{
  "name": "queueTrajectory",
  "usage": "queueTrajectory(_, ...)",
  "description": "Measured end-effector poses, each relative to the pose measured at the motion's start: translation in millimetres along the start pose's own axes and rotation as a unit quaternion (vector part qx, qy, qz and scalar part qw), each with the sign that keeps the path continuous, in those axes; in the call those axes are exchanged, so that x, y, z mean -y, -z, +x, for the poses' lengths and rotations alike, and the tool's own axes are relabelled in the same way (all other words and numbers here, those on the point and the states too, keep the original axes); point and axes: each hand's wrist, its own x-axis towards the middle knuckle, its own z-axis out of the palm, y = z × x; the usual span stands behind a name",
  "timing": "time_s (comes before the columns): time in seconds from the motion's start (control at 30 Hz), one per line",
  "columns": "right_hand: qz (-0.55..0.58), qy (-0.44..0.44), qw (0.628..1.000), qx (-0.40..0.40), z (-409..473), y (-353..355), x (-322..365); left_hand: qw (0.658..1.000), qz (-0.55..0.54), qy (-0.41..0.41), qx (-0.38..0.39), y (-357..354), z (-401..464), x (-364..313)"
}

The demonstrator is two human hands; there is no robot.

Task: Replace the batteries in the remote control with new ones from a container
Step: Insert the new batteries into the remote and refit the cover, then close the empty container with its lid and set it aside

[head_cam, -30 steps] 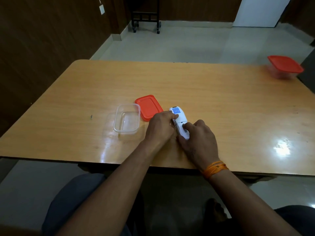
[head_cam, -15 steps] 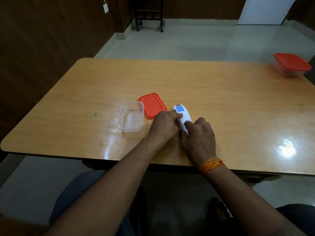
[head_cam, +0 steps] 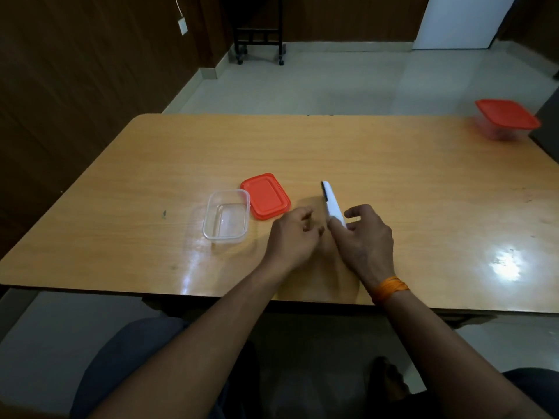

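remote control (head_cam: 332,204), white and tilted on edge, sits just right of frame centre, its near end gripped by the right hand (head_cam: 364,237). left hand (head_cam: 295,235) hangs beside it, fingers loosely curled; whether it holds anything i cannot tell. clear container (head_cam: 227,217) stands open left of centre on the table (head_cam: 393,164), red lid (head_cam: 265,196) touching it.
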Motion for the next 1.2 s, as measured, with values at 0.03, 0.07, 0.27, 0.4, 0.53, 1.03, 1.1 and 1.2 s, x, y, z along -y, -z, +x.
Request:
queueTrajectory(0.03, 0.035, -0.033, 0.999, 0.003, 2.8, 0.9, -0.1, 1.0, -0.012, 0.007, 0.019, -5.0, -0.8, -1.4)
queueTrajectory(0.07, 0.055, -0.054, 0.997, 0.003, 5.8, 1.6, -0.9, 0.999, -0.03, 0.012, 0.037, -9.5, -2.5, -4.5)
queueTrajectory(0.27, -0.01, -0.043, 0.999, -0.014, 18.8, 11.7, -5.1, 0.988, -0.147, 0.043, 0.037, -24.2, -3.1, -15.5)
queueTrajectory(0.4, -0.02, -0.032, 0.999, -0.028, 20.2, 11.6, -11.4, 0.983, -0.163, 0.066, 0.043, -23.4, -5.3, -20.4)
queueTrajectory(0.53, -0.04, -0.012, 0.998, -0.042, 20.7, 9.8, -14.7, 0.981, -0.172, 0.071, 0.049, -20.5, -6.3, -19.3)
queueTrajectory(1.03, -0.117, 0.189, 0.975, 0.027, 6.7, -45.3, 47.2, 0.988, -0.021, 0.004, -0.151, 91.7, -0.4, -5.9)
queueTrajectory(1.1, -0.141, 0.182, 0.971, 0.069, 10.5, -61.5, 59.8, 0.984, 0.006, 0.011, -0.179, 110.7, 0.7, 4.2)
queueTrajectory(1.2, -0.2, 0.147, 0.964, 0.096, 17.1, -82.7, 76.3, 0.981, 0.025, 0.041, -0.188, 135.0, 1.0, 19.6)
